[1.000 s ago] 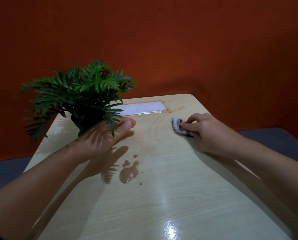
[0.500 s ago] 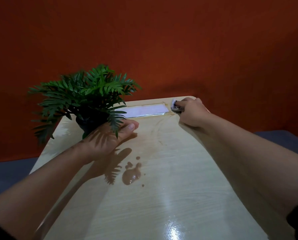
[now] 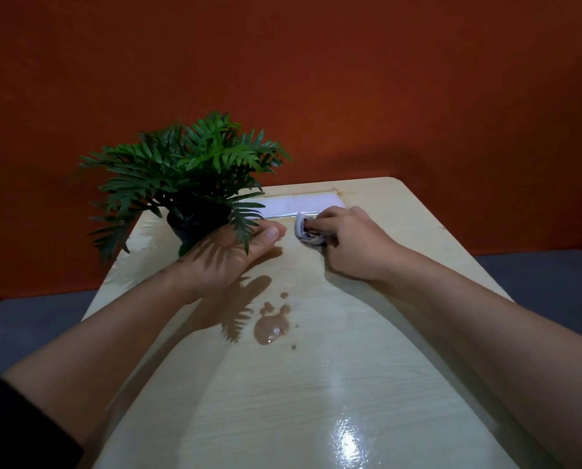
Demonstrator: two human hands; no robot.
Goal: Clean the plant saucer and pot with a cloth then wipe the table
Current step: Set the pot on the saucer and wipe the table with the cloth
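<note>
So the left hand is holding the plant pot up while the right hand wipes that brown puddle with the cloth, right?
Not quite. The head view shows the right hand pressing the cloth on the table by the white strip, well beyond the brown puddle, which lies untouched. The left hand does hold the plant pot.

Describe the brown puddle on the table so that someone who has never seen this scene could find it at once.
Start at the pale wood-grain table before the orange wall. Near its middle, nearer the viewer than the left hand holding the black pot of the green fern-like plant, lies the glossy brown puddle. Small brown droplets ring it, and it is the only dark pool on the top.
</note>
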